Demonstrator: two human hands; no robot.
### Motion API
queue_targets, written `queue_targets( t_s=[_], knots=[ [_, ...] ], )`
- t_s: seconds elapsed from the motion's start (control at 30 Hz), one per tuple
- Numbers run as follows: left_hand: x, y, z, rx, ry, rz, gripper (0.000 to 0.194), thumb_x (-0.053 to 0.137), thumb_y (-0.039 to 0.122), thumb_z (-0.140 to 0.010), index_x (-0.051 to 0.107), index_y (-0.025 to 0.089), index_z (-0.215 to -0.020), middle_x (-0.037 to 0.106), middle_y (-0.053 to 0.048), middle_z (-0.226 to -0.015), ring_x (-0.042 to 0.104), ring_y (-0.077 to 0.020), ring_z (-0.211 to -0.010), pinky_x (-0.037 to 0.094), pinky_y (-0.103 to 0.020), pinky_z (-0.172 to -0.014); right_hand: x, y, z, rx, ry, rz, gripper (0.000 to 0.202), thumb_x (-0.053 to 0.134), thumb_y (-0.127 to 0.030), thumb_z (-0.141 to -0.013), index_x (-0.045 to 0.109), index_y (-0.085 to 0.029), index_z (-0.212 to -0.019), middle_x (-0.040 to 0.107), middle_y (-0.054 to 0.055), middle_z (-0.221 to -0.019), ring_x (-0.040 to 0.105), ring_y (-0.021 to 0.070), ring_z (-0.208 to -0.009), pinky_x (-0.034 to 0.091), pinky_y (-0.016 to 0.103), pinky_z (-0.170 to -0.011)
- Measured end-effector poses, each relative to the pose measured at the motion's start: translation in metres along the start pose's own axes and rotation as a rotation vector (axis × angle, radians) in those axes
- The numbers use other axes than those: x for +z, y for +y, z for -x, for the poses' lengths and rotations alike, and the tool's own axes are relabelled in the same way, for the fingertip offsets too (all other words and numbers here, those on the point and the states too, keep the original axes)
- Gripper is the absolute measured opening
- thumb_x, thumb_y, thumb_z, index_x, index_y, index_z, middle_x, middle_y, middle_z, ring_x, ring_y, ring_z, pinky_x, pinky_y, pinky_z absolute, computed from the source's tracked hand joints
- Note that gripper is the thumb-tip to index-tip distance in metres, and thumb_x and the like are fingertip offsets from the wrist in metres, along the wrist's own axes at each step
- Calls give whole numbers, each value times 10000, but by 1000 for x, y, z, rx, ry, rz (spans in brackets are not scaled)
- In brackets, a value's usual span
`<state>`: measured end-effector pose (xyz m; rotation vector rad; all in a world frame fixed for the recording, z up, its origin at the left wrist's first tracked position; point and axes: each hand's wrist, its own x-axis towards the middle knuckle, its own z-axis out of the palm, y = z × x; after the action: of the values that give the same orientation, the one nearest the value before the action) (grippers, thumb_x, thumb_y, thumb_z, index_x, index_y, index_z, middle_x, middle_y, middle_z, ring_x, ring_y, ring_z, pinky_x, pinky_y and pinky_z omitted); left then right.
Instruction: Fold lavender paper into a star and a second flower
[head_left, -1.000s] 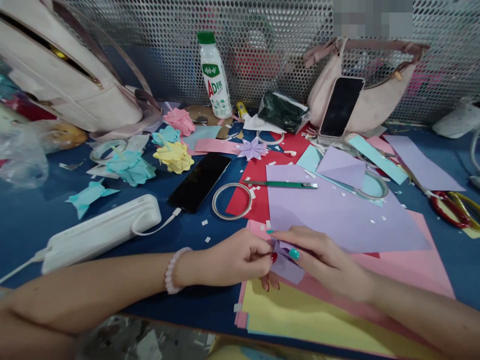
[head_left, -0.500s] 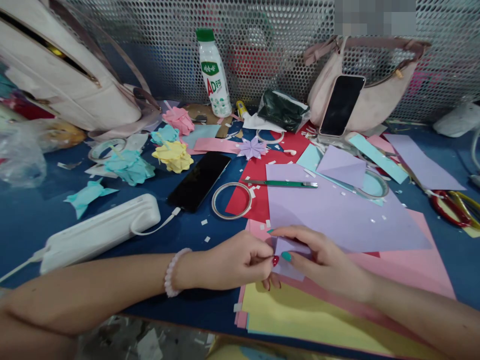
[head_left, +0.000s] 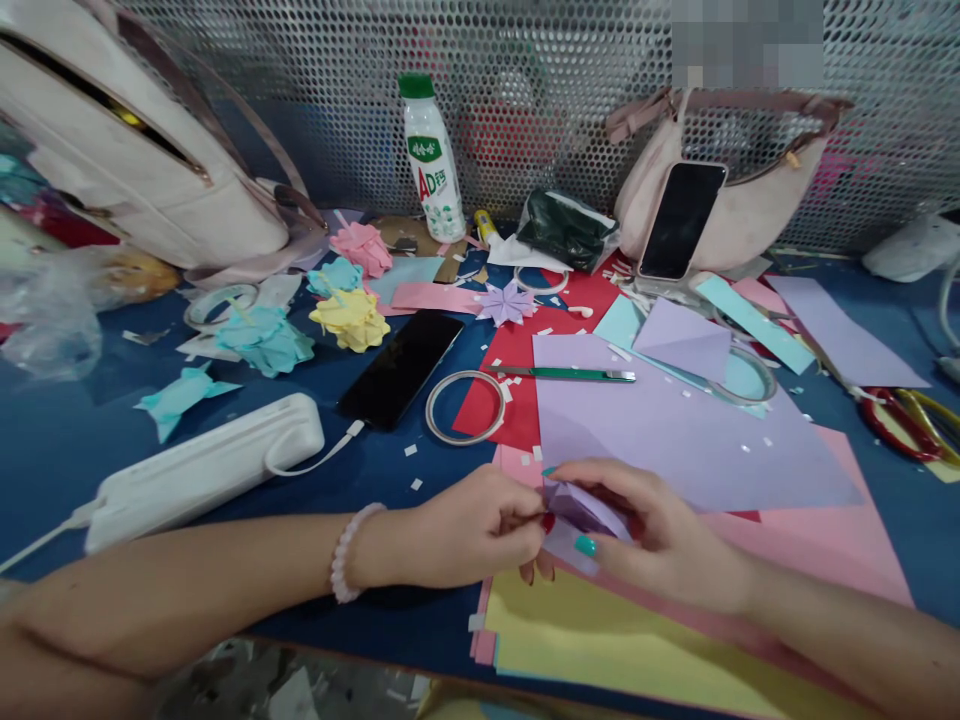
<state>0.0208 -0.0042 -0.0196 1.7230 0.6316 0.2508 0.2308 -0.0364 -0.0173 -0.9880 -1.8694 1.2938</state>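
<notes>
Paper piece (head_left: 581, 510) pinched btwn left hand (head_left: 469, 530) & right hand (head_left: 652, 530).

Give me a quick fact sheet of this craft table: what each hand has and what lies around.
surface: blue table
left hand: pinches the lilac piece at its left edge
right hand: grips the same piece, thumb on top
under hands: pink sheet, yellow sheet
beyond hands: lilac sheet, tape ring, knife
left side: phone, power bank, paper flowers
back: bottle, bags
right edge: scissors
</notes>
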Motion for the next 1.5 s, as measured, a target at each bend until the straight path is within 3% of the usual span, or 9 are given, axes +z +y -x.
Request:
queue_targets(
  t_s=[0.23, 0.4, 0.6, 0.8, 0.97, 1.17, 1.5],
  knots=[
    [-3, 1, -1, 58, 240, -193, 241, 391, 137, -774, 531, 140, -577, 547, 22, -500, 487, -70, -449, 356, -141, -455, -3, -5, -1, 16, 32, 54, 336, 463, -144, -818, 596, -207, -1120, 697, 39, -1004, 631, 146, -834, 503, 257, -716],
    [-4, 0, -2, 91, 393, -293, 209, 424, 199, -817, 624, 141, -819, 581, 18, -637, 468, -89, -531, 353, -173, -510, -4, -3, 2, 8, 62, 62, 236, 473, -217, -845, 602, -201, -1042, 678, 55, -981, 603, 156, -817, 490, 272, -722],
    [-2, -7, 0, 113, 324, -361, 191, 449, 208, -877, 615, 154, -952, 601, 24, -707, 468, -85, -557, 358, -177, -541, -1, -6, 0, 96, 19, 88, 125, 444, -172, -833, 556, -186, -781, 559, -15, -662, 474, 104, -593, 387, 209, -564],
    [-3, -10, 0, 60, 292, -389, 201, 411, 246, -923, 592, 162, -948, 651, -22, -794, 581, -133, -686, 432, -214, -644, 0, -6, -1, 76, -63, 109, 153, 416, -119, -792, 464, -187, -663, 443, -42, -592, 371, 85, -547, 305, 200, -521],
    [-4, -10, 0, 56, 286, -434, 203, 397, 259, -930, 573, 173, -984, 674, -63, -936, 627, -180, -833, 465, -265, -755, -1, -6, 2, 49, -173, 78, 138, 417, -78, -716, 494, -178, -659, 486, -28, -624, 405, 79, -554, 321, 193, -529],
    [-5, -12, -2, 92, 350, -399, 199, 388, 261, -931, 565, 176, -967, 665, -53, -927, 616, -170, -824, 461, -256, -741, -3, -6, 4, -25, -209, 28, 170, 417, -81, -683, 566, -159, -659, 568, 8, -640, 501, 97, -573, 384, 202, -553],
    [-8, -9, -5, 70, 317, -354, 171, 390, 250, -910, 546, 186, -938, 642, -42, -918, 583, -160, -821, 435, -255, -755, -6, 3, 4, -56, -306, -119, 285, 457, -169, -800, 546, -158, -529, 620, 41, -537, 562, 109, -518, 443, 211, -546]
  ],
)
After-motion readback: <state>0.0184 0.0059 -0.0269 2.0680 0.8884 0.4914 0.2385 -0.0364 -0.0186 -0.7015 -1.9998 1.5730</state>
